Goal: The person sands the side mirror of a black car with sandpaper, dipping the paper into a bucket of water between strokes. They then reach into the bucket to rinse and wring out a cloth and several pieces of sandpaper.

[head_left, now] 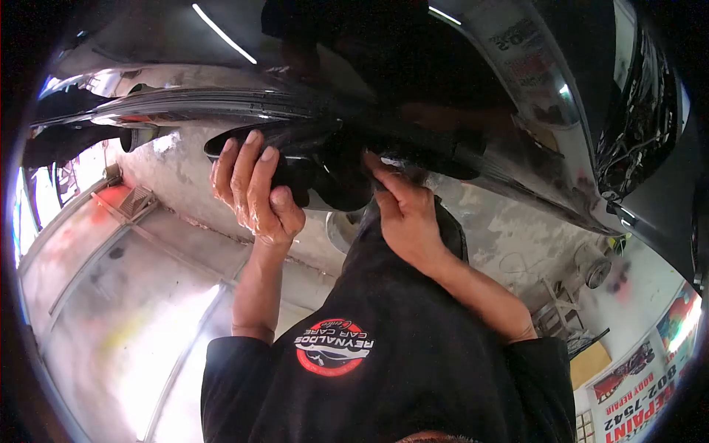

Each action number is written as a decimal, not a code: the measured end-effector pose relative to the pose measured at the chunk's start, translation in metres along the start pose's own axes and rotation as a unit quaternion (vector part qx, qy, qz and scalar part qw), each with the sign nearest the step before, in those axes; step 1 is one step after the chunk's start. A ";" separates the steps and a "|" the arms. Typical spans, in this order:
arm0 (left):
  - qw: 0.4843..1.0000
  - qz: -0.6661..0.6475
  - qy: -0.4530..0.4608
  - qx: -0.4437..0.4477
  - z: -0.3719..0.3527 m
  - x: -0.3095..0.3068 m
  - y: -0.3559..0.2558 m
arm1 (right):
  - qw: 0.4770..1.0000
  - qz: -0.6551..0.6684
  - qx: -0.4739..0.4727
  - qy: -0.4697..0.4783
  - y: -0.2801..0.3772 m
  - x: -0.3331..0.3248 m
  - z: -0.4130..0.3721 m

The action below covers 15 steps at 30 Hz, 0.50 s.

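A glossy black car part (314,159), shaped like a side mirror housing, juts out below the dark car body. My left hand (255,188) grips its left end, with several fingertips over the near face and the thumb bent to the right. At the part's right side, my right hand (406,210) reaches up into the shadowed gap by the body. The index finger of that hand presses toward the part's edge, while the other fingers are curled. Whatever these fingers may hold is hidden. Dark reflections obscure where the part joins the car.
The shiny black car panel (354,66) fills the upper view, close above the hands. Behind and below lies a stained concrete floor (509,214). Paint-marked light panels (125,295) stand at left. A metal stand (557,306) and a printed repair banner (639,391) are at right.
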<state>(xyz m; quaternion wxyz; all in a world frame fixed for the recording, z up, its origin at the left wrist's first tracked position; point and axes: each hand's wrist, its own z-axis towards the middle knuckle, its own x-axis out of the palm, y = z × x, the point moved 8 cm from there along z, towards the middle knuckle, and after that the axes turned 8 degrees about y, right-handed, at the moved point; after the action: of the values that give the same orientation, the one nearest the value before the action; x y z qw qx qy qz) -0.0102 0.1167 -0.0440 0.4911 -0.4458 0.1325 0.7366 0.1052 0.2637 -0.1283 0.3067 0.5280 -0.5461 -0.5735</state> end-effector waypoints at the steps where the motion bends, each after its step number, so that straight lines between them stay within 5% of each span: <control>1: 1.000 0.000 0.000 -0.005 0.000 0.000 0.000 | 1.000 -0.012 -0.020 -0.019 0.004 0.002 0.006; 15: 1.000 0.001 0.007 -0.004 0.000 0.000 0.003 | 0.999 0.018 -0.033 -0.025 0.008 0.004 0.017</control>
<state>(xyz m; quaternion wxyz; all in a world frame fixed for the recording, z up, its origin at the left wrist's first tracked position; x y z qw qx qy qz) -0.0122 0.1154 -0.0450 0.4874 -0.4531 0.1334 0.7344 0.0868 0.2631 -0.1248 0.3206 0.4932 -0.5440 -0.5983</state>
